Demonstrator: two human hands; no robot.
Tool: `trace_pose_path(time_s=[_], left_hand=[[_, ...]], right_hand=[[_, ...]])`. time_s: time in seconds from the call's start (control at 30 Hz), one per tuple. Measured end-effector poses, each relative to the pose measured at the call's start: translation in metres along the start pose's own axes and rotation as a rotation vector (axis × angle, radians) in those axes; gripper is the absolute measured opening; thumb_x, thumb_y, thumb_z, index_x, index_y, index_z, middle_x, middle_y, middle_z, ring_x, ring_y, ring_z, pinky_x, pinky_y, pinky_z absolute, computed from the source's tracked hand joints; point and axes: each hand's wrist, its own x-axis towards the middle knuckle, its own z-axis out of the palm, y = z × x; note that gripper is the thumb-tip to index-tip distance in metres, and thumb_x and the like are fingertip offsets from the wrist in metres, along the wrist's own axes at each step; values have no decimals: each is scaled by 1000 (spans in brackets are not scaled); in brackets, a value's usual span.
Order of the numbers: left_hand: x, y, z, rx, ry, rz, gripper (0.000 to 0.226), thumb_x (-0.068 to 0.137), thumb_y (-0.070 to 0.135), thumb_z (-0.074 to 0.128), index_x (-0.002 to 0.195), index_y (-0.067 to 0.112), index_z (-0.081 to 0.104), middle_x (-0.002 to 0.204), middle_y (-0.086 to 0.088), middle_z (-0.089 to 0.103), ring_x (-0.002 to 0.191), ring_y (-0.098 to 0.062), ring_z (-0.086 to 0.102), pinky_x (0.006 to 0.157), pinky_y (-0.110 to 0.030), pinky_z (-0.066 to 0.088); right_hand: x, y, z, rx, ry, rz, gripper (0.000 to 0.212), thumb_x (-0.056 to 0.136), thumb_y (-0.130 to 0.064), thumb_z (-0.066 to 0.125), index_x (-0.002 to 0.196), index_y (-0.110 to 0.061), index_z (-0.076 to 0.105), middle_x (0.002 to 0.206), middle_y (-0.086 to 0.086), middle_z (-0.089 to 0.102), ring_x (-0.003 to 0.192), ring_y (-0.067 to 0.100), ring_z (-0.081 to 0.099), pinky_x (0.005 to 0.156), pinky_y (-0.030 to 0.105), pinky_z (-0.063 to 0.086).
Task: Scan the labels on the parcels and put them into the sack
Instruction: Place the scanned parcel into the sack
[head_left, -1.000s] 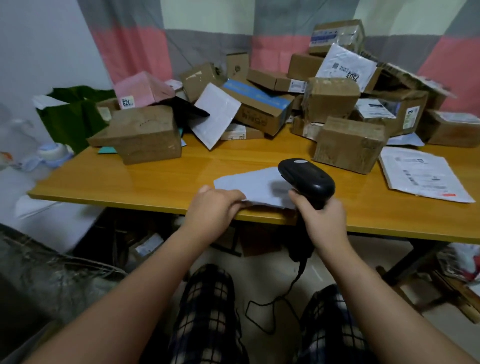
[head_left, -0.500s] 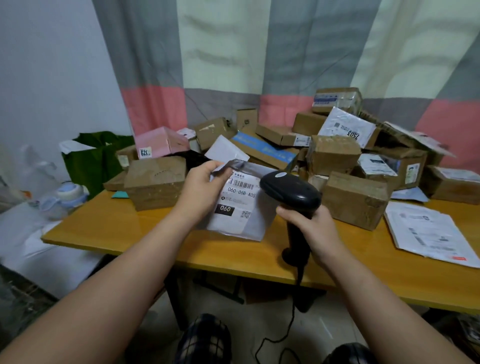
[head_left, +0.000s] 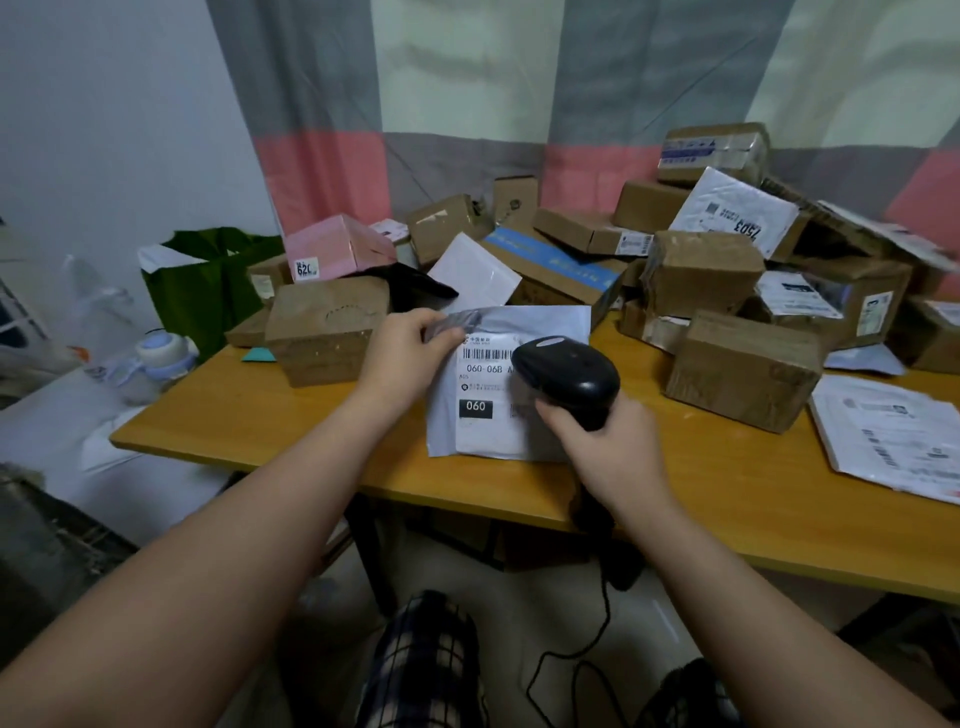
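Pinching the mailer (head_left: 488, 431) at its top-left corner, left hand (head_left: 402, 353) holds it over the desk (head_left: 249, 415), label (head_left: 485, 387) facing us, barcode end up. Just beside it, right hand (head_left: 608, 447) grips the scanner (head_left: 566, 371), head angled left across the label.

Yellow wooden table, loaded with parcels

The table (head_left: 249, 421) carries a taped brown box (head_left: 327, 332) near its left end, with a teal scrap (head_left: 258, 355) just beside it. A second brown box (head_left: 743, 369) sits right of centre, a flat white mailer (head_left: 888, 441) (label up) lies at the right edge, and a pile of cartons (head_left: 556, 270) runs along the back.
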Motion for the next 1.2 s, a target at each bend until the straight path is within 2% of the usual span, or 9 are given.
trace_pose_path(time_s=[0.1,0.33,0.57,0.67,0.77,0.83,0.93,1.07,1.2], left_hand=[[2,-4,-1,-44,-3,-29,17,88,20,67,96,6,71,79,2,63,74,-10,55,58,-20,38],[1,-4,-1,-87,-13,-77,19,90,19,66,98,3,70,93,-15,70,86,-26,63,79,-41,51],[-1,-1,-2,-102,-40,-105,22,91,21,64,107,7,69,95,-6,69,93,-22,65,84,-46,54],[1,-2,-2,-70,-28,-92,23,90,21,65,105,5,70,96,-8,69,92,-25,64,84,-45,52],[1,-3,-2,-60,-27,-83,21,90,21,65,101,5,70,94,-10,69,92,-26,64,83,-45,52],[-1,-1,-3,-64,-44,-58,13,90,21,65,94,9,69,88,-7,68,88,-25,63,81,-43,52],[-13,2,-11,-87,-57,19,7,91,19,63,85,16,61,74,8,58,73,-8,55,68,-30,45],[-50,1,-41,-37,61,110,16,91,17,62,78,25,56,69,14,54,66,6,49,61,-17,36],[-90,-10,-106,-50,241,33,19,91,15,62,81,30,56,72,17,57,69,11,52,66,-14,40]], right_hand=[[-17,3,10,30,0,66,26,73,-52,73,79,-29,63,71,-7,68,72,6,64,60,31,48],[-28,-3,16,95,22,58,19,78,-43,74,71,-34,59,59,-14,65,66,-7,61,52,17,42],[-25,-6,14,24,-8,38,31,73,-55,64,76,-25,63,61,-5,64,63,-2,60,53,20,43],[-25,-4,16,9,2,22,31,78,-47,69,66,-20,60,49,-7,54,53,-2,55,44,13,34],[-26,-2,16,40,5,13,28,80,-43,72,69,-19,62,46,-8,54,52,-1,55,45,12,34],[-27,-3,17,66,-8,12,27,79,-45,72,79,-19,67,53,-5,61,58,1,59,50,17,41],[-30,-8,17,94,-25,2,31,76,-48,71,89,-19,69,69,-3,69,69,4,64,61,27,49],[-38,-18,25,181,-128,-28,19,79,-35,74,96,-31,66,86,-11,70,85,1,64,70,21,50],[-62,-38,54,250,-340,-80,10,79,-30,76,87,-28,69,76,-7,71,77,6,67,64,28,51]])
